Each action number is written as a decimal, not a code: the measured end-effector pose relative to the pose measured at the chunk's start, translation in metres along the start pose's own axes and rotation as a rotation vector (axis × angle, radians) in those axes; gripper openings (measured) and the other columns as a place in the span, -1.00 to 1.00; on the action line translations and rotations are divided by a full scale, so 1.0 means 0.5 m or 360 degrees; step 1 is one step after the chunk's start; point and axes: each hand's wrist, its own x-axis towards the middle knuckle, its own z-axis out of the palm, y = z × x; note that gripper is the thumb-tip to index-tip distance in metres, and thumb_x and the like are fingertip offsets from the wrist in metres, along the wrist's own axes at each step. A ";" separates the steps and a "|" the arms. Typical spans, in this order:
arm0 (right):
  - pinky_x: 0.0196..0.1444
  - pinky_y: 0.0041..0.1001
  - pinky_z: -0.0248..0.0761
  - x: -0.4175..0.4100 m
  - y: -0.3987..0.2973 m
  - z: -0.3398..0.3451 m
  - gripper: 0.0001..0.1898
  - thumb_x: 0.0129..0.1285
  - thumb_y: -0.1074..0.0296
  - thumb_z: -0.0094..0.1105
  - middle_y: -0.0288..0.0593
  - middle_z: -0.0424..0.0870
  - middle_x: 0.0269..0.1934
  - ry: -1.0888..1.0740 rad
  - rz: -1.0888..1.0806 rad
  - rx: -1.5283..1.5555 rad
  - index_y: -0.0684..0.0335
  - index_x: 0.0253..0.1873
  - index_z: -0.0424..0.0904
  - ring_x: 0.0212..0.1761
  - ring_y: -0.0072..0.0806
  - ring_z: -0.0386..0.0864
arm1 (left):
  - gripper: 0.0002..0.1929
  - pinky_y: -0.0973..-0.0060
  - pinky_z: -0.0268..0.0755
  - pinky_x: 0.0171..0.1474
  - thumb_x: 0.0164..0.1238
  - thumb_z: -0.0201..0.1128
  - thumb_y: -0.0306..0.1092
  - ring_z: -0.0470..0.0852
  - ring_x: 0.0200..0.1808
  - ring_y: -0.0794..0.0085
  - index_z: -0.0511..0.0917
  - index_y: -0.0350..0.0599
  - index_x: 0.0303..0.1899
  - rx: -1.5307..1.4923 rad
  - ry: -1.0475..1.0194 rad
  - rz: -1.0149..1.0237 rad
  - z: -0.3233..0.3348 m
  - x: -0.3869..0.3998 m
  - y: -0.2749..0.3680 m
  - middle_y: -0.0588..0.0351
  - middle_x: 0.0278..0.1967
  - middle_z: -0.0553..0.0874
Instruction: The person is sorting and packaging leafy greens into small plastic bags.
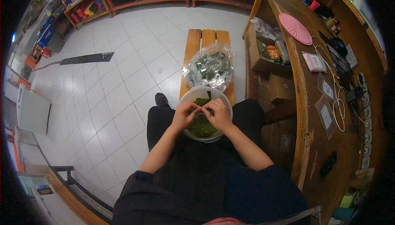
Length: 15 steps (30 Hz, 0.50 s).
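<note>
A round translucent plastic tub (228, 108) stands between my knees, with crumbled green dried leaves (202, 128) at its bottom. Over it, my left hand (186, 114) and my right hand (217, 113) meet, thumbs and forefingertips pinched close together. Whatever lies between the fingertips is too small to make out. A dark, narrow handle-like piece (209, 95) stands up inside the tub by its far wall. Just beyond the tub, a clear plastic bag (211, 66) full of dark green leaves rests on a slatted wooden bench (193, 41).
To my right runs a wooden workbench (304, 101) bearing a pink plastic lid (295, 29), small plastic packets (314, 61), a white cable (339, 108) and a row of sockets (366, 135). Cardboard boxes (279, 87) fill its shelves. A dark strip (88, 58) lies on the tiled floor (129, 77).
</note>
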 end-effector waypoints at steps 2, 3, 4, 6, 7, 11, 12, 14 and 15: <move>-0.21 -0.28 0.30 0.001 0.000 0.006 -0.89 0.09 0.40 0.21 -0.09 0.54 -0.42 0.0007 0.0099 0.0019 0.30 -0.37 0.52 -0.26 -0.16 0.42 | -0.94 0.44 0.43 -0.27 0.10 0.27 -0.56 0.64 -0.35 0.26 0.59 -0.25 -0.36 -0.0034 -0.0003 -0.0028 -0.003 0.001 0.005 0.01 -0.40 0.66; -0.21 -0.28 0.30 0.003 0.002 0.005 -0.89 0.09 0.40 0.21 -0.09 0.54 -0.42 0.0006 0.0100 0.0020 0.30 -0.37 0.52 -0.26 -0.16 0.42 | -0.94 0.44 0.44 -0.27 0.11 0.26 -0.56 0.64 -0.35 0.25 0.59 -0.24 -0.36 -0.0021 -0.0003 -0.0033 -0.004 0.000 0.007 0.01 -0.40 0.66; -0.26 -0.28 0.29 0.005 0.003 0.003 -0.83 0.09 0.36 0.23 -0.08 0.53 -0.46 -0.0026 0.0209 0.0023 0.32 -0.43 0.49 -0.31 -0.16 0.43 | -0.94 0.43 0.44 -0.27 0.11 0.25 -0.57 0.63 -0.35 0.25 0.59 -0.24 -0.36 -0.0007 -0.0004 -0.0038 -0.004 0.000 0.008 0.01 -0.40 0.66; -0.31 -0.27 0.28 0.005 0.010 0.000 -0.76 0.10 0.32 0.25 -0.07 0.51 -0.49 -0.0057 0.0321 0.0026 0.34 -0.49 0.45 -0.36 -0.16 0.44 | -0.94 0.44 0.44 -0.28 0.11 0.25 -0.56 0.63 -0.36 0.26 0.59 -0.24 -0.36 0.0028 -0.0013 -0.0018 -0.004 0.002 0.011 0.01 -0.41 0.65; -0.35 -0.26 0.27 0.001 0.018 0.000 -0.68 0.12 0.26 0.27 -0.06 0.49 -0.53 -0.0111 0.0483 0.0088 0.36 -0.54 0.41 -0.41 -0.19 0.44 | -0.94 0.44 0.44 -0.28 0.11 0.26 -0.55 0.62 -0.37 0.26 0.58 -0.24 -0.36 0.0063 -0.0021 0.0003 -0.004 0.004 0.013 0.01 -0.41 0.65; -0.35 -0.28 0.30 -0.011 0.033 -0.004 -0.53 0.18 0.05 0.25 -0.01 0.47 -0.57 -0.0284 0.0817 0.0248 0.37 -0.59 0.44 -0.46 -0.25 0.48 | -0.94 0.50 0.42 -0.31 0.12 0.28 -0.51 0.62 -0.40 0.36 0.58 -0.24 -0.37 0.0057 -0.0021 -0.0012 -0.002 0.007 0.018 0.04 -0.45 0.63; -0.35 -0.28 0.30 -0.013 0.035 -0.004 -0.53 0.18 0.05 0.25 -0.01 0.47 -0.57 -0.0284 0.0814 0.0252 0.37 -0.59 0.44 -0.46 -0.25 0.48 | -0.94 0.53 0.41 -0.33 0.14 0.27 -0.50 0.61 -0.41 0.43 0.57 -0.24 -0.37 -0.0009 0.0101 -0.0103 -0.005 0.008 0.016 0.06 -0.48 0.62; -0.26 -0.32 0.37 -0.011 0.043 -0.008 -0.58 0.24 0.03 0.17 -0.03 0.54 -0.51 -0.0463 0.0537 0.0317 0.34 -0.45 0.56 -0.37 -0.27 0.55 | -0.92 0.59 0.38 -0.39 0.21 0.25 -0.47 0.55 -0.49 0.58 0.55 -0.27 -0.39 0.0022 0.0388 -0.0175 -0.013 0.021 -0.008 0.13 -0.55 0.59; -0.26 -0.32 0.37 -0.007 0.049 -0.014 -0.58 0.24 0.03 0.17 -0.03 0.54 -0.51 -0.0461 0.0545 0.0319 0.34 -0.45 0.56 -0.37 -0.27 0.55 | -0.89 0.63 0.37 -0.44 0.23 0.24 -0.45 0.54 -0.55 0.60 0.54 -0.29 -0.38 -0.0137 0.0537 -0.0214 -0.015 0.042 -0.007 0.14 -0.56 0.58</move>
